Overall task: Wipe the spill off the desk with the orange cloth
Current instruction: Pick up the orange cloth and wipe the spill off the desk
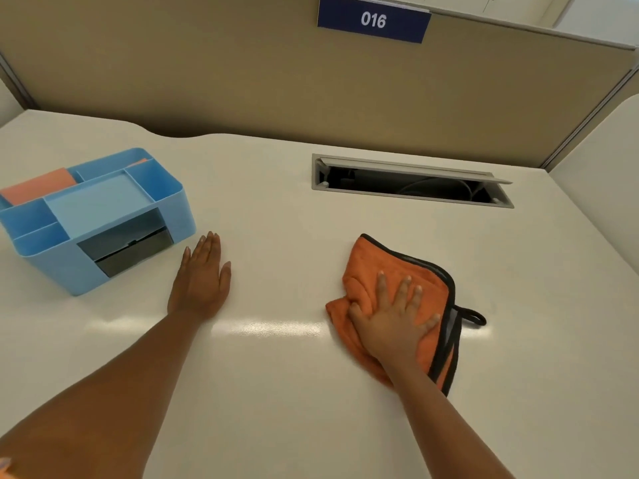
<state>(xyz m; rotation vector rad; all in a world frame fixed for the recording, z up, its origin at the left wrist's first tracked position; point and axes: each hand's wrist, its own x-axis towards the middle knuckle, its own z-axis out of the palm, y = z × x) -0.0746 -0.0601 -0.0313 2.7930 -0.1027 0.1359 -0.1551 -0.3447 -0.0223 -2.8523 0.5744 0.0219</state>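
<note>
Fingers of the left hand: together, flat on the glossy off-white desk, gripping nothing. Just left of them: pale blue plastic desk organiser with open compartments, a salmon-pink pad upright in a rear one, a dark drawer slot in front.

Mid-desk, between the hands: bare surface, a bright streak of reflected light, no visible puddle or stain. Whether dry or merely glazed, cannot tell from the sheen.

Further right: right hand, fingers spread wide, palm pressing down on the folded orange microfibre cloth with black trim, a black hanging loop trailing off its right edge. Cloth flat on the desk, in front of the open grey cable hatch. Behind that, tan partition with a blue sign reading 016.

Judgement: wiping underway or near done; no liquid seen outside the cloth, anything beneath it hidden. Left to do, probably: a final pass, then lifting away.
</note>
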